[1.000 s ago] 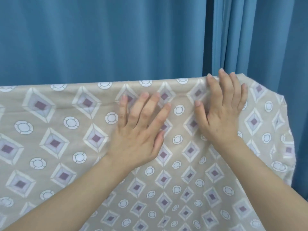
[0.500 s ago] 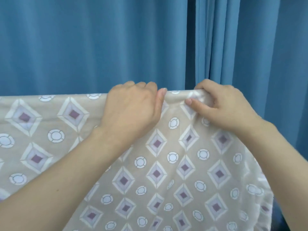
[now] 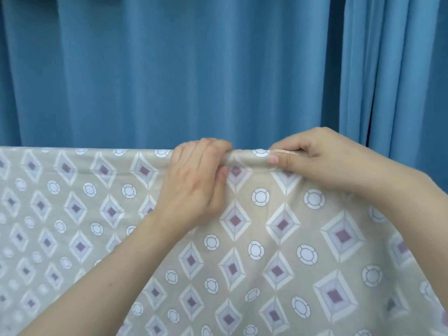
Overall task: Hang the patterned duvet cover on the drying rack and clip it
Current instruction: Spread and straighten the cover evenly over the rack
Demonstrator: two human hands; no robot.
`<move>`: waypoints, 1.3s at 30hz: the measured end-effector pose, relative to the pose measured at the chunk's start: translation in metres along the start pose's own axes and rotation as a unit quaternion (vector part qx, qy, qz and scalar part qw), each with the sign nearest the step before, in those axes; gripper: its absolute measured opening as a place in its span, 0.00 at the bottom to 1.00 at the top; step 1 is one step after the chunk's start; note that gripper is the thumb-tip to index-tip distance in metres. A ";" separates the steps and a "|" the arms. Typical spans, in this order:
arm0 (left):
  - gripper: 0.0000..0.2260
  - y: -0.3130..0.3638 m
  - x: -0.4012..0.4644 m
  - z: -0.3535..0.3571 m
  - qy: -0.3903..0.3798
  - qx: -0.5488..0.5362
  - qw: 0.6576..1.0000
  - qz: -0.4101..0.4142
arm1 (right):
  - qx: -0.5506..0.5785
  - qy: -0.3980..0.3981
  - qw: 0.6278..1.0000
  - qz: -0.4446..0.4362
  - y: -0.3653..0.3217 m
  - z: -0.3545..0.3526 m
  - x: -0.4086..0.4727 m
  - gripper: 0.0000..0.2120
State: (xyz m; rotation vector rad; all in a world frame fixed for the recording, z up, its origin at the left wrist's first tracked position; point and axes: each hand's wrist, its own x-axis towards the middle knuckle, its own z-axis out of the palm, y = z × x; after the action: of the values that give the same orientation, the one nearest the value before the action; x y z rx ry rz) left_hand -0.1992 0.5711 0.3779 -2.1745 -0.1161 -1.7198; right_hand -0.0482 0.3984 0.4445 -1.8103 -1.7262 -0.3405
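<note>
Blue pleated curtains (image 3: 169, 69) are filling everything from nine through twelve to three o'clock. The beige duvet cover with diamond and circle print (image 3: 278, 238) is draping over a hidden bar, spreading across six o'clock. Left hand (image 3: 194, 183) is curling over the top fold at centre; right hand (image 3: 322, 156), at two o'clock, is pinching the same fold.

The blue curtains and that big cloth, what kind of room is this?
Probably a room at home where laundry is hung to dry. Blue curtains fill the background, and both hands, left hand and right hand, grip the patterned duvet cover along its top fold.
</note>
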 end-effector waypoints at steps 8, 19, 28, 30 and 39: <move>0.06 -0.025 -0.009 -0.003 0.074 0.114 0.990 0.033 | -0.239 0.007 0.971 -0.027 -0.020 0.013 0.021 0.21; 0.07 -0.031 -0.010 -0.005 0.065 0.049 0.996 0.032 | -0.185 -0.023 0.982 -0.025 -0.040 0.036 0.045 0.23; 0.05 -0.026 -0.038 0.001 0.000 -0.064 0.998 -0.016 | -0.183 -0.054 0.980 0.055 -0.053 0.045 0.059 0.29; 0.07 -0.039 -0.037 -0.006 -0.024 -0.046 0.998 0.020 | -0.174 -0.067 0.982 0.042 -0.062 0.051 0.067 0.30; 0.22 -0.147 -0.104 -0.064 0.020 0.095 0.976 -0.196 | -0.259 -0.031 0.962 -0.084 -0.120 0.106 0.102 0.20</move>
State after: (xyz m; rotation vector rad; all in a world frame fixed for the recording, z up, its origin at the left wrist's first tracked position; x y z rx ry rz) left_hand -0.3267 0.7026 0.3252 -2.0725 -0.7126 -1.8630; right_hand -0.1754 0.5395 0.4496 -2.0447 -1.9690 -0.8841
